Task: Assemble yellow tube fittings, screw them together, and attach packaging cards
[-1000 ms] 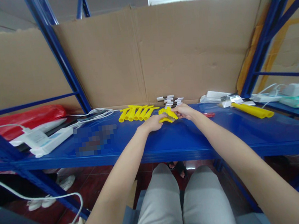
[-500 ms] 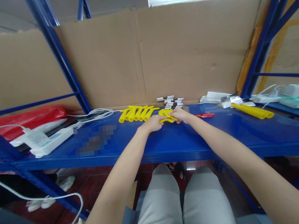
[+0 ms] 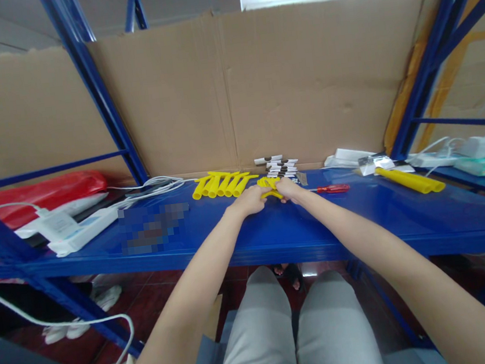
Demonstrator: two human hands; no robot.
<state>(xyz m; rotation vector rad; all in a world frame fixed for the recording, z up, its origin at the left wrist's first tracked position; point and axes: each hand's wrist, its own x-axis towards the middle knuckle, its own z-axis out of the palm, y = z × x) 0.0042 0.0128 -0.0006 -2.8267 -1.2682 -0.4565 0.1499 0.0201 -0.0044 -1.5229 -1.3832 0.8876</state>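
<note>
Gripping from both sides, the left hand (image 3: 251, 200) and right hand (image 3: 291, 192) are closed on a small yellow piece (image 3: 274, 194), held between them over the blue table (image 3: 282, 224); whether the surface is touched cannot be told. Light, stiff plastic is suggested, probably smooth enough to slip a little and not easily broken, so it is best pinched at opposite ends. Plain, bright yellow is seen, with much of the outline hidden by the hands. Beyond the left hand, yellow tubes (image 3: 225, 185) are lined up; beside the right, a red-handled screwdriver (image 3: 333, 188) is laid.
</note>
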